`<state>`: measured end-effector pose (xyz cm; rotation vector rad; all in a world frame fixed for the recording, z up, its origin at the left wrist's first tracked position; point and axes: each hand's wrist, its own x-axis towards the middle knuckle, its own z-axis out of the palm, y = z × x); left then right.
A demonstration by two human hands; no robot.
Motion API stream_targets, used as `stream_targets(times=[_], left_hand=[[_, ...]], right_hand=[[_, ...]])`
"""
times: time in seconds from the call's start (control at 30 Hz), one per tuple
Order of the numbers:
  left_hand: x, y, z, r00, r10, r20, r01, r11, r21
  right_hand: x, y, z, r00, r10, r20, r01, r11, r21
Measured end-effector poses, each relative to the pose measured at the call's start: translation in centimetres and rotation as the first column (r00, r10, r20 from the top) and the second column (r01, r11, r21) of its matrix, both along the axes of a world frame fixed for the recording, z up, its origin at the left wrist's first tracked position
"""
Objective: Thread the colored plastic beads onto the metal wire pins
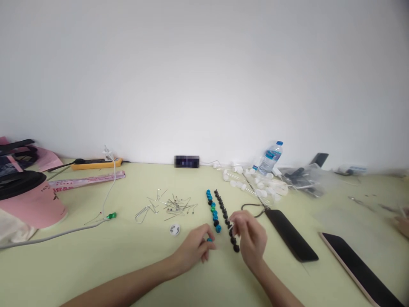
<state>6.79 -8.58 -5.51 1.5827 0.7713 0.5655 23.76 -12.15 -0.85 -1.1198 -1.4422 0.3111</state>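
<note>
My left hand is low over the table, its thumb and fingertips closed around a small blue bead. To its right, my right hand pinches a thin, pale, stick-like piece that is too small to name surely. Beyond my left fingertips runs a row of blue, black and green beads. A second row, of black beads, passes beside my right fingertips, which cover part of it. Thin metal pins lie scattered left of the beads, with a small round white case in front of them.
Two phones, a black one and a pale-edged one, lie at right. A water bottle stands behind tangled white pieces. At left are a pink cup, a white cable and a yellow power strip. Another person's hand shows far right.
</note>
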Motion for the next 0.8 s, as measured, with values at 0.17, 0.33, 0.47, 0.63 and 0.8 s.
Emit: stream_targets(times=[0.17,0.33,0.47,0.63,0.8], left_hand=[[3.2,-0.4,-2.0,0.977,-0.013,-0.215,0.098,0.915,0.392],[4.9,0.4,-3.2,0.931,0.065,-0.36,0.193,0.747,0.636],[5.0,1.4,-3.4,0.947,0.076,-0.311,0.177,0.684,0.707],[4.6,2.4,-3.3,0.922,0.099,-0.375,0.27,0.531,0.803],[0.7,2.2,-1.9,0.94,0.083,-0.33,0.263,0.438,0.859]], right_hand=[[2.3,1.5,-0.1,0.992,-0.124,0.014,0.125,0.991,-0.046],[2.2,1.8,-0.5,0.996,-0.065,0.058,0.072,0.987,-0.143],[1.8,1.8,-0.6,0.994,-0.011,0.11,0.028,0.989,-0.149],[1.8,1.7,-0.4,0.988,0.044,0.147,-0.019,0.986,-0.168],[0.1,1.1,-1.3,0.991,0.09,-0.096,-0.116,0.946,-0.302]])
